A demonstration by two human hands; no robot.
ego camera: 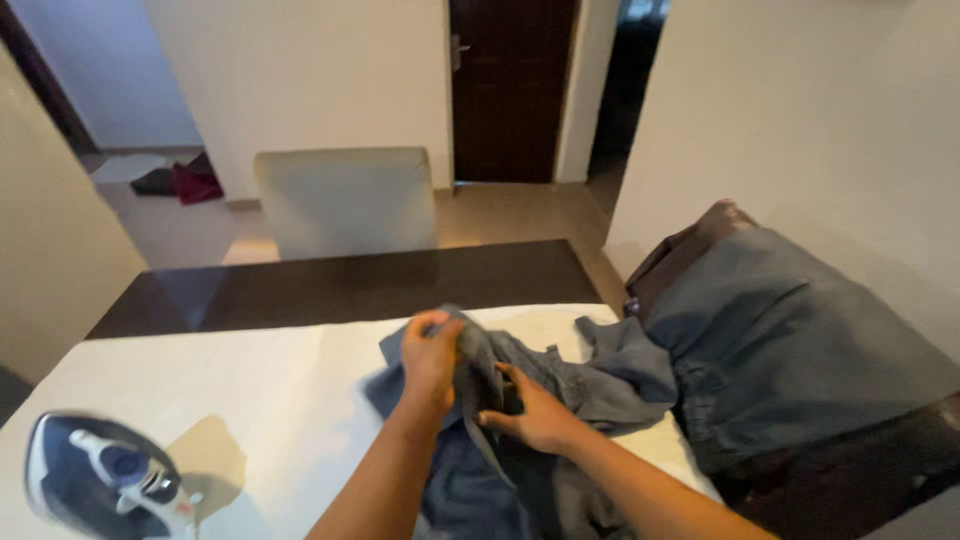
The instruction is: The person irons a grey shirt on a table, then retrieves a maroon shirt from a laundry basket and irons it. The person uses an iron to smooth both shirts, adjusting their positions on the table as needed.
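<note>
Gripping grey trousers (520, 400) at mid-frame, left hand (432, 352) pinches the fabric up while right hand (530, 410) clasps it on the white-covered tabletop (250, 390); iron (110, 475) parked lower left.

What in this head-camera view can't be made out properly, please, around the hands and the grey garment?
- Left hand fingers: curled into the grey garment, tips hidden by cloth.
- Right hand palm: turned down, unseen.
- Garment's lower part: cut off by the bottom edge and covered by both forearms.
- Iron: motion-blurred, details unreadable.
- Second grey garment on the chair: its kind unclear, folded over.
</note>
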